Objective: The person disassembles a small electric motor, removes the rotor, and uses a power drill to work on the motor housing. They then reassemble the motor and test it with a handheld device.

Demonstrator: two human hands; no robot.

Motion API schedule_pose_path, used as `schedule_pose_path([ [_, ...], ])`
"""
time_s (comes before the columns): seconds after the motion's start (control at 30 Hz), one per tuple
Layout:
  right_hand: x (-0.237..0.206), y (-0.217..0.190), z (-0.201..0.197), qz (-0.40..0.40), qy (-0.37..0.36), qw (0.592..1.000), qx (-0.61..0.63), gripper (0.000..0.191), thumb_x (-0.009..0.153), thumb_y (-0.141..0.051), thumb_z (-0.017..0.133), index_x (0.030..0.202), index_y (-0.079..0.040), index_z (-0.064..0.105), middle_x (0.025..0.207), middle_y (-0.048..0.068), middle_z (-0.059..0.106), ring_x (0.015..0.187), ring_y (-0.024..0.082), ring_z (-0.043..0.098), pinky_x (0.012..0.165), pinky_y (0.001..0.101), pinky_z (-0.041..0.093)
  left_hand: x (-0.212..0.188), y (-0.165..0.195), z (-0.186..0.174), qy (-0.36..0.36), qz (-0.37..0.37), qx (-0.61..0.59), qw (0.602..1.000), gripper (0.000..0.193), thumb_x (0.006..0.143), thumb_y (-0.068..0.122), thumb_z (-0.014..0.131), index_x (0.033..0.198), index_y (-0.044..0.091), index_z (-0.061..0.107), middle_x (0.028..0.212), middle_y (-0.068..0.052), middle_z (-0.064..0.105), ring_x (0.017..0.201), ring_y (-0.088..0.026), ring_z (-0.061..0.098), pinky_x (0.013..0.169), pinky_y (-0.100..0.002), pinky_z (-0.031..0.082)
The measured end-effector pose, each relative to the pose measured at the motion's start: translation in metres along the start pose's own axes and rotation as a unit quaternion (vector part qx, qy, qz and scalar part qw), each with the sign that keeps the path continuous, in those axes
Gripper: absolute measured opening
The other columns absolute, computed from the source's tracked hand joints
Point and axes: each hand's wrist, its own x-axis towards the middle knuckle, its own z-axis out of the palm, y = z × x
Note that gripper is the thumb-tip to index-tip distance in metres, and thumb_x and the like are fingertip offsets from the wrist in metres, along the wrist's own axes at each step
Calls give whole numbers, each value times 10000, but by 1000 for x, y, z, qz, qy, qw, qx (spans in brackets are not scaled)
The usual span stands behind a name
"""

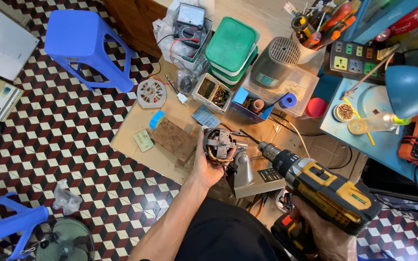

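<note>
My left hand [208, 166] grips a small round electric motor [219, 143] with copper windings, held over the workbench beside a grey fan base [246, 173]. A yellow and black cordless drill [324, 187] is in my right hand [324, 233], which holds its handle at the lower right. The drill's bit points up-left, and its tip lies close to the motor's right side.
The wooden workbench [136, 129] carries a brown board [174, 139], green-lidded boxes [231, 47], a screw tray [213, 92], a grey fan housing [276, 61], a meter [189, 23] and a power strip [359, 59]. A blue stool [87, 44] and a small fan [65, 239] stand on the chequered floor.
</note>
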Motion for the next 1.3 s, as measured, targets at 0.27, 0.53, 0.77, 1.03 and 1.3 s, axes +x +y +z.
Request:
schedule_pose_path([
  [0.27, 19, -16, 35, 20, -30, 991, -125, 186, 826, -97, 803, 977, 1, 755, 658, 65, 654, 529, 138, 581, 480, 280, 464, 1, 20, -27, -30, -45, 14, 998, 650, 880, 647, 658, 1225, 96, 687, 1174, -98, 727, 1021, -288, 723, 816, -394, 650],
  [0.53, 15, -9, 50, 75, -25, 988, -131, 184, 815, -126, 812, 944, -7, 755, 660, 80, 691, 536, 155, 631, 500, 290, 521, 11, 21, -30, -16, -45, 12, 999, 690, 850, 669, 671, 1226, 91, 687, 1166, -98, 731, 1028, -286, 724, 829, -403, 643],
  [0.77, 16, -4, 65, 20, -23, 993, -116, 200, 803, -142, 803, 943, -17, 736, 679, 47, 709, 534, 134, 641, 486, 284, 536, 9, 18, -27, 11, -42, 31, 999, 711, 818, 682, 677, 1227, 101, 682, 1180, -99, 724, 1038, -289, 726, 838, -418, 645],
  [1.03, 15, 10, 62, 26, -31, 992, -116, 190, 806, -136, 806, 934, -13, 741, 657, 57, 698, 522, 139, 641, 467, 286, 541, 11, 17, -26, 5, -33, 28, 999, 702, 821, 673, 689, 1231, 105, 680, 1182, -94, 719, 1068, -283, 710, 853, -425, 648],
  [1.3, 13, 21, 63, 37, -27, 992, -117, 195, 821, -155, 803, 945, -14, 752, 664, 64, 696, 535, 145, 640, 474, 295, 535, 11, 16, -25, 20, -43, 21, 999, 728, 809, 683, 694, 1246, 101, 669, 1196, -102, 711, 1059, -291, 709, 836, -419, 649],
])
